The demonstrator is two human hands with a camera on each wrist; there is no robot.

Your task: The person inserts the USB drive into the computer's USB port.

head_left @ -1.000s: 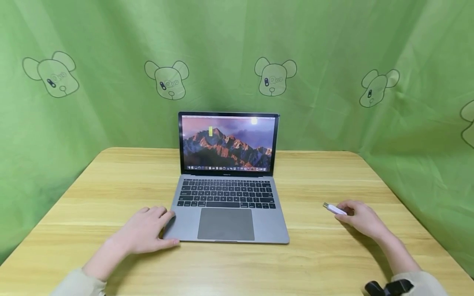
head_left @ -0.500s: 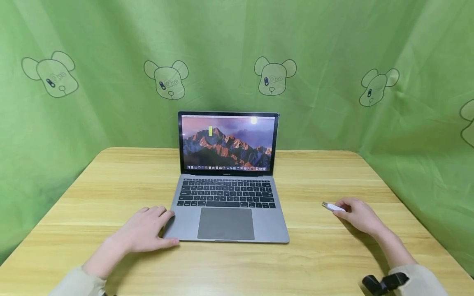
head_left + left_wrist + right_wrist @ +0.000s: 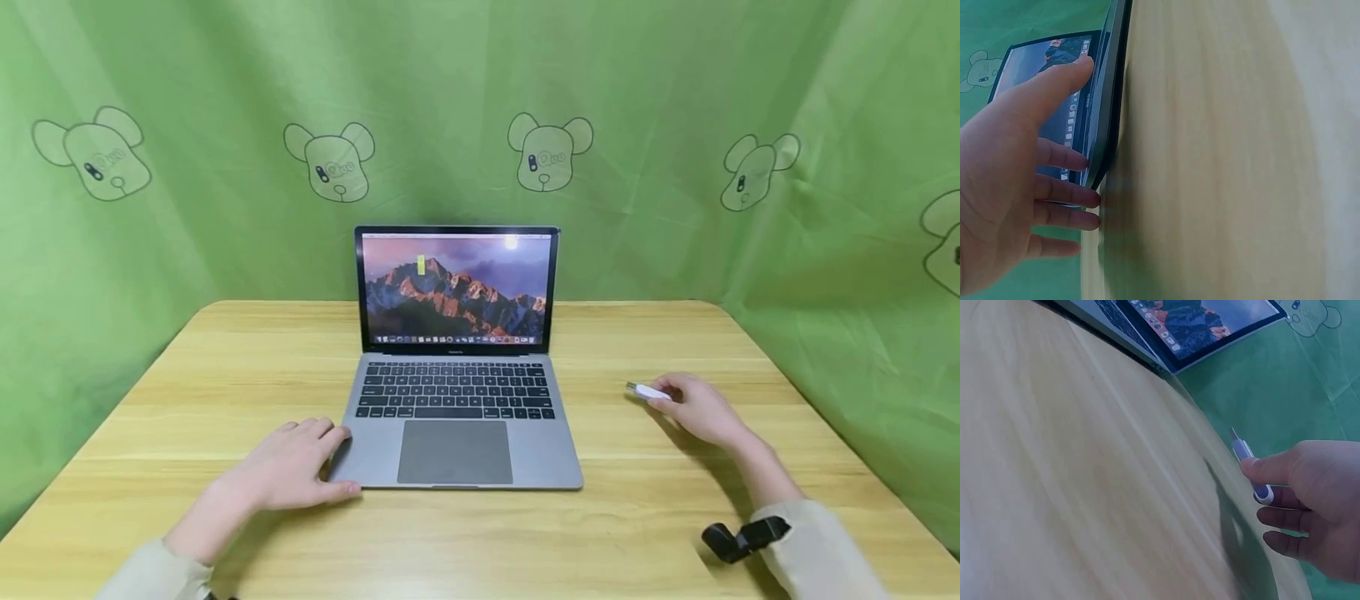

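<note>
White USB stick (image 3: 649, 392) is pinched between the thumb and fingers of the right hand (image 3: 701, 408), held above the table (image 3: 480, 546) right of the laptop (image 3: 456, 392), metal end pointing toward it; left hand (image 3: 288, 467) is well apart from the stick; tabletop's wood-grained, green cloth (image 3: 442, 100) with cartoon heads (image 3: 330, 167) hangs behind; left fingers look loosely spread at the laptop's near left corner.

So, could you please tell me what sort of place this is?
It looks like a small indoor work corner, perhaps a booth closed off with cloth: green printed cloth hangs behind and at both sides of a wooden table, and an open laptop stands on it, its screen lit.
</note>
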